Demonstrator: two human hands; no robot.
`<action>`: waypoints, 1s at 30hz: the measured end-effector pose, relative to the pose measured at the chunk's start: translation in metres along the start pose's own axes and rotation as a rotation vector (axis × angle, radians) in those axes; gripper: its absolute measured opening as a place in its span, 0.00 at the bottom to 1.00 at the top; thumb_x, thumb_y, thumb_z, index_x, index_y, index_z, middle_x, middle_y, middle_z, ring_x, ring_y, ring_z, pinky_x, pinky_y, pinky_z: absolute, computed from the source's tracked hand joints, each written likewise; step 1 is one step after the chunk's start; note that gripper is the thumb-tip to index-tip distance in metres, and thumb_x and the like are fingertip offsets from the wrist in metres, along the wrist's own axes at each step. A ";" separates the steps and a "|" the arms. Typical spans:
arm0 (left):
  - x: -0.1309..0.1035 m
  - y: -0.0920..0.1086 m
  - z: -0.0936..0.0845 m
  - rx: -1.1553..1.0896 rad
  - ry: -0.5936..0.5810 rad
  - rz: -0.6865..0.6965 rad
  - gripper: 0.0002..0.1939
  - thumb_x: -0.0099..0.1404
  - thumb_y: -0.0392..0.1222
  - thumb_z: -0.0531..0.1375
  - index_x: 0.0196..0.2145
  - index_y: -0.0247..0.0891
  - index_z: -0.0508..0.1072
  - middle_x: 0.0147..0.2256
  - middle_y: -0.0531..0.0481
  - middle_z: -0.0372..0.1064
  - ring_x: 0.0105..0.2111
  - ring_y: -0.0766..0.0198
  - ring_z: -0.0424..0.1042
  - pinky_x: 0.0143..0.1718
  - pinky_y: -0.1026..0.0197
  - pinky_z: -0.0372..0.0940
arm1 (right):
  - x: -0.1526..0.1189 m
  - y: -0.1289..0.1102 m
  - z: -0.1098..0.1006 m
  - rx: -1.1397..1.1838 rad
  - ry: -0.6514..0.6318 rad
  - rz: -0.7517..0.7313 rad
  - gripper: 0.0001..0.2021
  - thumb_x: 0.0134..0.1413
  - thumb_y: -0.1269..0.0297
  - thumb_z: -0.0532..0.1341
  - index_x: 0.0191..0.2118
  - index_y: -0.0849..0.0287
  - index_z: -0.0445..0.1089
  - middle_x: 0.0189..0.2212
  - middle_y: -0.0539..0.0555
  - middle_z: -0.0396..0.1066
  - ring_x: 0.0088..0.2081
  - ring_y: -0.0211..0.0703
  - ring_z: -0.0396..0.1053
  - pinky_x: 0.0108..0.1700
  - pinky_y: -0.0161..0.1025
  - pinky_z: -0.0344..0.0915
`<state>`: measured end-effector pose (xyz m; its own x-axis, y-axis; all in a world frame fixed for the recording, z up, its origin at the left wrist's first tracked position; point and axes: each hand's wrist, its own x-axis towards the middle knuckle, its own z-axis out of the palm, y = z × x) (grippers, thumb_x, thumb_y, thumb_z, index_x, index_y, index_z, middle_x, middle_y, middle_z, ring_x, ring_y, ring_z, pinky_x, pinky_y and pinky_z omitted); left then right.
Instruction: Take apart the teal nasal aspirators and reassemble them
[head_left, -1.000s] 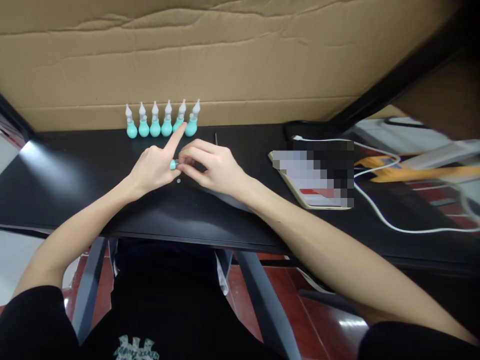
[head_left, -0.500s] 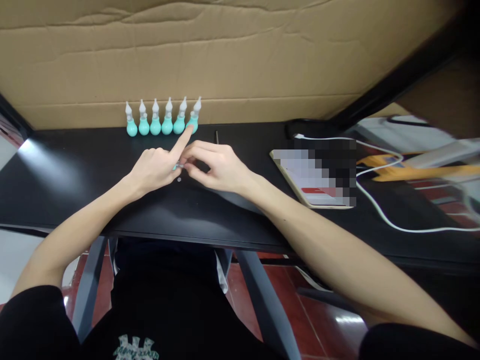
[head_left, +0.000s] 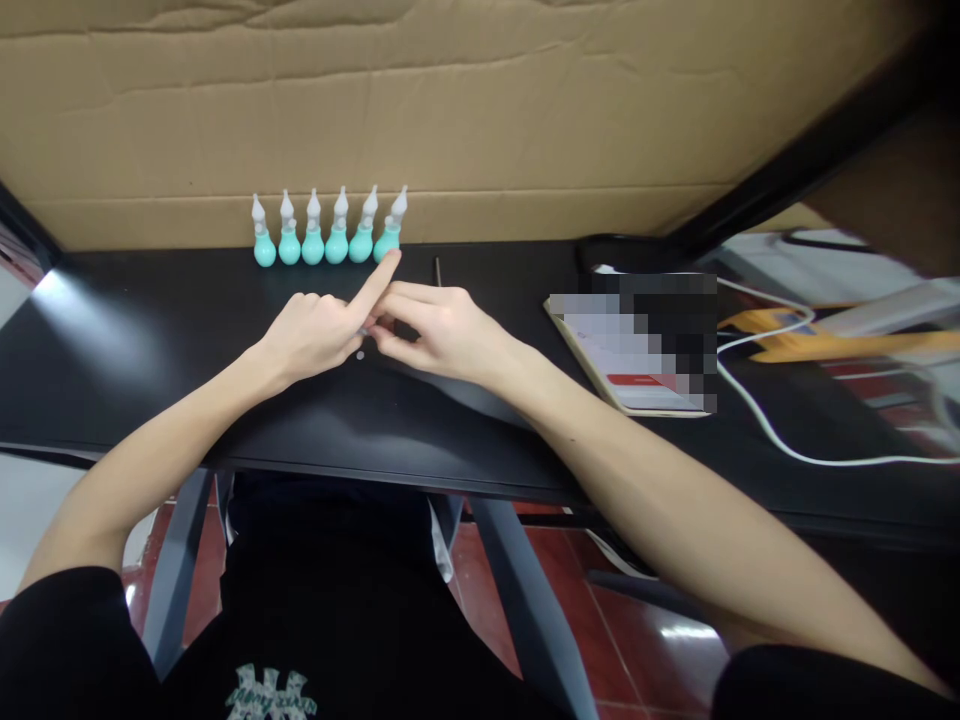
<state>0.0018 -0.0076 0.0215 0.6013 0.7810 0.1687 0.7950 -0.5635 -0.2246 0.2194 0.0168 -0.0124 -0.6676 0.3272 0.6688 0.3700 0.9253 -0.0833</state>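
My left hand (head_left: 319,335) points its index finger up and right, the tip just below the rightmost bulb; its other fingers are curled around something mostly hidden. My right hand (head_left: 435,330) meets it, thumb and fingertips pinched on a small clear piece (head_left: 365,332) between the hands. A small pale disc (head_left: 360,355) lies on the black table just below them. Behind my hands stands a row of several turquoise bulbs with clear pointed tips, from the leftmost bulb (head_left: 265,249) to the rightmost bulb (head_left: 387,244), which leans right.
A thin dark rod (head_left: 438,270) lies behind my right hand on the black table (head_left: 315,425). To the right are a tablet-like device (head_left: 600,365), partly pixelated, a white cable (head_left: 772,437) and a yellow item (head_left: 810,347). A cardboard wall (head_left: 480,120) rises behind.
The turquoise bit that showed between my hands is now hidden. My left index finger has shifted slightly right, and the view has moved a little.
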 end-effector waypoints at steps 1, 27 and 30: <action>0.000 0.000 0.000 0.006 -0.004 0.008 0.44 0.75 0.38 0.57 0.82 0.27 0.44 0.40 0.33 0.84 0.38 0.44 0.85 0.45 0.52 0.77 | 0.000 0.000 0.000 -0.014 -0.001 -0.009 0.05 0.66 0.71 0.59 0.42 0.57 0.72 0.35 0.54 0.77 0.33 0.43 0.73 0.35 0.38 0.69; 0.004 -0.007 0.007 -0.126 0.074 -0.079 0.43 0.77 0.46 0.60 0.82 0.32 0.51 0.39 0.37 0.85 0.38 0.49 0.85 0.44 0.55 0.77 | -0.002 0.000 0.013 -0.061 0.266 0.025 0.05 0.68 0.70 0.56 0.40 0.52 0.62 0.35 0.53 0.70 0.35 0.45 0.68 0.38 0.45 0.69; 0.006 -0.012 0.010 -0.127 0.067 -0.134 0.42 0.77 0.46 0.60 0.81 0.33 0.53 0.38 0.39 0.85 0.39 0.50 0.85 0.45 0.56 0.76 | -0.002 0.001 0.007 -0.025 0.317 0.095 0.04 0.69 0.68 0.58 0.40 0.52 0.64 0.35 0.52 0.71 0.34 0.45 0.69 0.40 0.45 0.68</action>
<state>-0.0054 0.0065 0.0154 0.4901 0.8341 0.2532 0.8694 -0.4886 -0.0734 0.2170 0.0178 -0.0190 -0.3961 0.3324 0.8559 0.4395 0.8871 -0.1412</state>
